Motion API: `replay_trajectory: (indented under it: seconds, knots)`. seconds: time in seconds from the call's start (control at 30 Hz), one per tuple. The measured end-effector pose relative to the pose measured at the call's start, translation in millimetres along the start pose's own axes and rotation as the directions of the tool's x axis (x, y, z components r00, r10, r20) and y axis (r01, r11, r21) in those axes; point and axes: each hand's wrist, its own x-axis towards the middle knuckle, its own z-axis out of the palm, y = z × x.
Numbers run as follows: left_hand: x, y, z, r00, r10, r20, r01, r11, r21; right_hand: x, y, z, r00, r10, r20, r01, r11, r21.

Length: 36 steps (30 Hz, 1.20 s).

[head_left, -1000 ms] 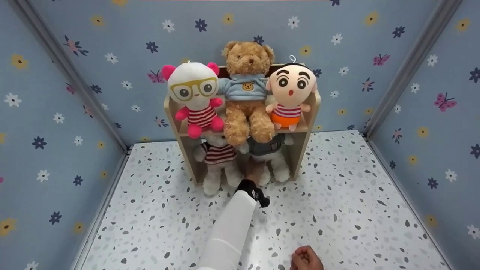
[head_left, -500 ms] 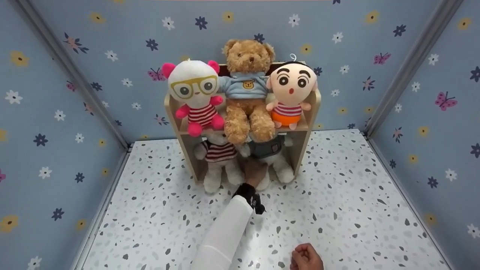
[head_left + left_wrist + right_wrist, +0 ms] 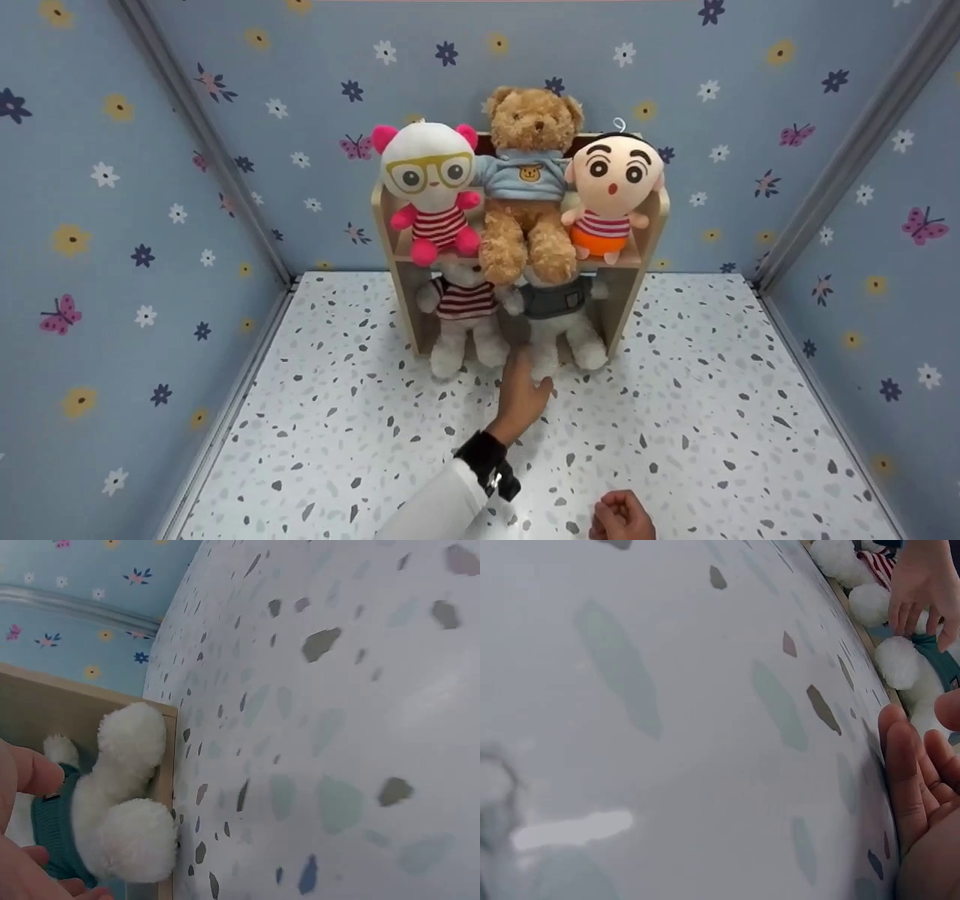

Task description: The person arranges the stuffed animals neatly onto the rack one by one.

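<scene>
My left hand [image 3: 523, 397] is in front of the shelf's lower level, fingers extended toward the gap between two white plush bears. The left bear [image 3: 466, 300] wears a red-and-white striped top; the right bear [image 3: 556, 301] wears a dark green-grey sweater. Nothing is held in that hand; in the left wrist view its fingers [image 3: 37, 772] appear near the sweater bear [image 3: 124, 795]. My right hand [image 3: 624, 516] rests low by the floor with loosely curled fingers and holds nothing. Both bears' heads are partly hidden by the shelf board and the toys above.
On the wooden shelf's [image 3: 409, 307] upper level sit a pink-and-white panda plush [image 3: 431, 180], a brown teddy bear [image 3: 529, 180] in a blue top and a boy doll [image 3: 613, 180]. Flowered walls [image 3: 135, 300] enclose the speckled floor [image 3: 337, 435] on three sides.
My left hand has drawn back toward me from between the two lower bears, its fingers now straight. The right hand stays low and loosely curled. The head view has shifted slightly.
</scene>
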Motion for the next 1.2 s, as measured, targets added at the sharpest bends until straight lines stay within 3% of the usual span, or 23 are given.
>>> replay_trajectory:
  seconds: [0.1, 0.27, 0.5, 0.77, 0.9, 1.1, 1.2]
  knots:
    - [-24.8, -6.0, -13.0, 1.000, -0.001, 0.009, 0.001, 1.000, -0.003, 4, 1, -3, 1.000, 0.013, -0.015, -0.012, 1.000, 0.028]
    - [-64.4, -21.8, -37.5, 0.993, -0.091, 0.079, 0.096, 0.993, -0.062, 13, 4, -13, 1.000, 0.018, -0.004, -0.017, 0.999, 0.051]
    - [-102.1, -40.4, -58.7, 0.948, -0.222, 0.226, 0.251, 0.962, -0.105, 16, 12, -28, 0.996, 0.031, -0.087, -0.028, 0.999, 0.038]
    - [-118.5, -60.8, -61.7, 0.877, -0.357, 0.322, 0.436, 0.873, -0.220, 30, 3, -33, 0.982, 0.016, -0.188, -0.016, 1.000, 0.003]
    - [-119.0, -74.9, -62.2, 0.871, -0.398, 0.288, 0.474, 0.835, -0.281, 43, -2, -23, 0.977, 0.025, -0.213, -0.026, 1.000, -0.006]
    - [-117.9, -90.9, -74.9, 0.839, -0.508, 0.194, 0.543, 0.763, -0.351, 62, -3, -1, 0.991, -0.019, -0.136, 0.013, 0.999, -0.043]
    - [-118.5, -93.4, -76.2, 0.839, -0.513, 0.180, 0.540, 0.747, -0.389, 67, -3, 2, 0.990, -0.048, -0.129, 0.039, 0.997, -0.073]
